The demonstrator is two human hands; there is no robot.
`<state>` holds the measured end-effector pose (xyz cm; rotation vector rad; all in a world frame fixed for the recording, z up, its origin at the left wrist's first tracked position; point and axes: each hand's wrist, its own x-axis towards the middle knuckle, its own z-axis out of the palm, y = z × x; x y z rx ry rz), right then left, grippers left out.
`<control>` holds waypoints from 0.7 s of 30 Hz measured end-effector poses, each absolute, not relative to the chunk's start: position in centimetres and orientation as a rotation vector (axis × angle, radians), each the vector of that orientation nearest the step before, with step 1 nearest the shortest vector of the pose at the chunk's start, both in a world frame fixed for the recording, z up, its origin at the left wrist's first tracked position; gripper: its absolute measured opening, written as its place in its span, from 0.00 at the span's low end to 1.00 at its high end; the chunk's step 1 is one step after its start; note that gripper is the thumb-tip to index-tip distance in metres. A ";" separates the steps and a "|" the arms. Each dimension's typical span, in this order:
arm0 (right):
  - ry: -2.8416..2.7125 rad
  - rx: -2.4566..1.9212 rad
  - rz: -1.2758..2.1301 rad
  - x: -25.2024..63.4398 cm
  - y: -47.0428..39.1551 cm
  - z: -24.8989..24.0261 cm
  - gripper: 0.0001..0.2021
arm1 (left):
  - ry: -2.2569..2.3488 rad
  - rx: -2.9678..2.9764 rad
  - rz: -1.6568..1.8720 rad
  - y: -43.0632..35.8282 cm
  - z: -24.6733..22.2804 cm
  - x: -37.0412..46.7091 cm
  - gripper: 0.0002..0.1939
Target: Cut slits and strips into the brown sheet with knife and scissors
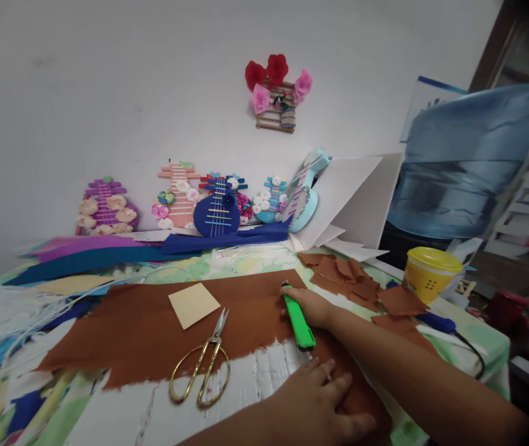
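My right hand (314,307) is closed around a green utility knife (300,323), over the right part of a brown cloth (246,303). The knife's narrow tip points away from me. Nearer to me, my left hand (311,393) lies palm down with its fingers spread, where the cloth meets a white board (241,396). Streaks that look like dried glue run across this board. Gold-handled scissors (209,356) rest to the left of both hands, blades slightly apart. Beyond the scissors, a pale yellow square of paper (194,305) lies on the cloth.
Torn brown scraps (343,275) and a yellow-lidded tub (432,272) are on the right, by a blue-handled corded tool (436,322). Craft instruments (217,207) and white boards (339,192) lean against the wall. White cords (27,316) lie left; a large water bottle (469,167) stands right.
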<state>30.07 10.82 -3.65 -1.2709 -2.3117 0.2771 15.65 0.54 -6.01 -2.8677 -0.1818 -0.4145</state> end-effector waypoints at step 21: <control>-1.380 -1.317 0.729 33.2 6.3 -2.3 0.23 | -0.095 -2.733 -0.499 0.1 -5.5 15.6 0.15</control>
